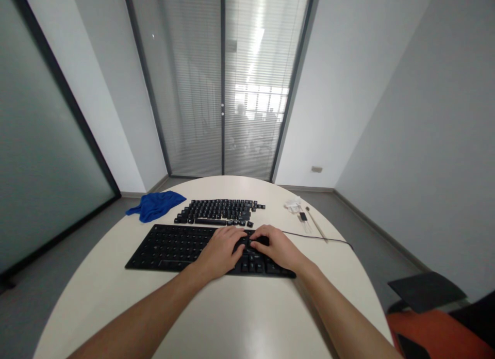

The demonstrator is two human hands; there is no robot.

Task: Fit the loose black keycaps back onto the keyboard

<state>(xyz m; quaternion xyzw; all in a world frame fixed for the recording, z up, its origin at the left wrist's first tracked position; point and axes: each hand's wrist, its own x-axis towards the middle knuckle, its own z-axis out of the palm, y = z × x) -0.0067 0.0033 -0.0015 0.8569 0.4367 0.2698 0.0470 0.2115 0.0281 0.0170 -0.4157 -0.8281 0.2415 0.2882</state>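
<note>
Head view: your left hand [219, 251] and right hand [279, 248] sit just beside each other over the keyboard [174, 245]; you cannot tell whether either grips a key. Loose keycaps [220, 210] lie beyond the keyboard.

The wide, low keyboard base [170, 245] is black, as are the small square loose keycaps [220, 209], which carry pale markings. The crumpled cloth [157, 205] is solid blue. The round-edged smooth tabletop [116, 302] is plain cream, the chair's padded seat [441, 336] orange-red, and the slatted window blinds [193, 91] grey with fine horizontal stripes.
</note>
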